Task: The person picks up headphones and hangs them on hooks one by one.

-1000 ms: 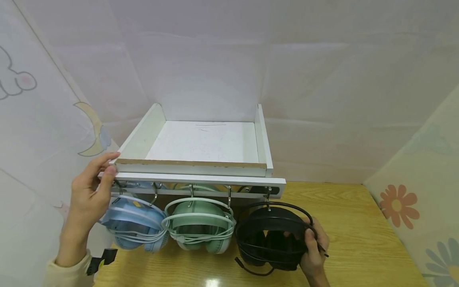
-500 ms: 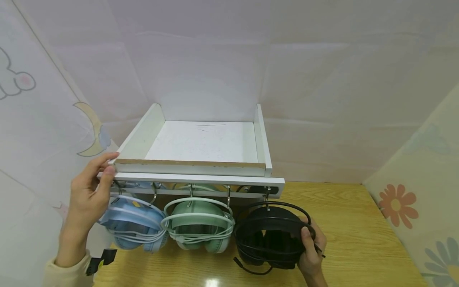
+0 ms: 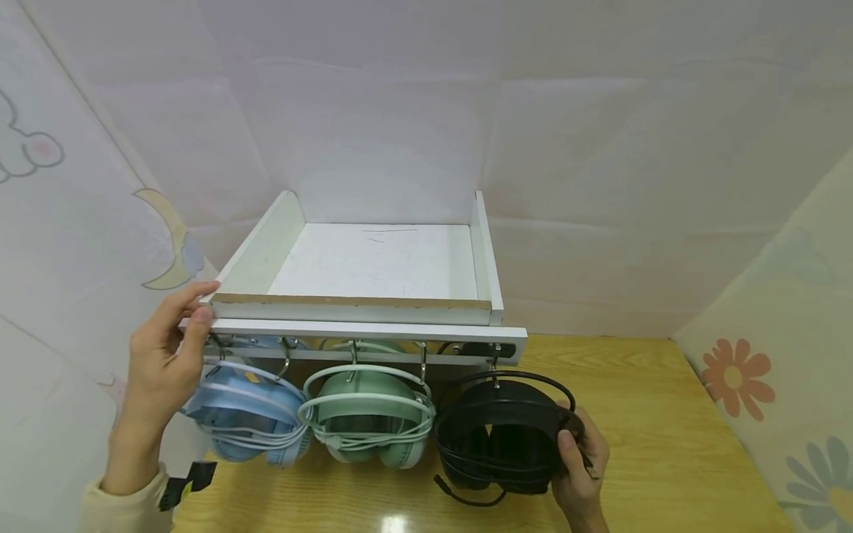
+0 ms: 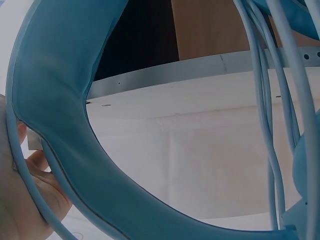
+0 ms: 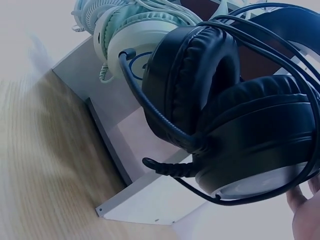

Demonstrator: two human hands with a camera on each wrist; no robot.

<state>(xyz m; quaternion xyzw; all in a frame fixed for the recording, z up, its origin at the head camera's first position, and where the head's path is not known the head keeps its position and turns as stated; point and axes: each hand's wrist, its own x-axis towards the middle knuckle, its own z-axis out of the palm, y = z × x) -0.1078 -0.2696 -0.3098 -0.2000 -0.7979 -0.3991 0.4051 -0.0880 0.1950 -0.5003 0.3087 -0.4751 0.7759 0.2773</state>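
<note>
My left hand (image 3: pixel 163 355) grips the front left corner of a white shelf (image 3: pixel 360 312), thumb in front. Below that corner a light blue headset (image 3: pixel 249 407) hangs from hooks; its padded band (image 4: pixel 55 75) fills much of the left wrist view. Beside it hangs a green headset (image 3: pixel 366 392). At the right end a black headset (image 3: pixel 520 392) is at a metal hook (image 3: pixel 496 366), its cable looped around it. My right hand (image 3: pixel 578 463) holds this headset's right side. In the right wrist view its ear cups (image 5: pixel 255 130) and mic boom show, with fingertips at the edge.
The shelf's hook rail (image 3: pixel 480 337) carries several metal hooks along its front. A wooden table (image 3: pixel 666 429) lies beneath and to the right. Printed cloth walls (image 3: pixel 740 377) stand at both sides, and a plain pale wall (image 3: pixel 586 222) is behind.
My right thumb has slid slightly lower on the black headset's side, over the cable. The left hand keeps its grip on the shelf corner. The head view has shifted very slightly.
</note>
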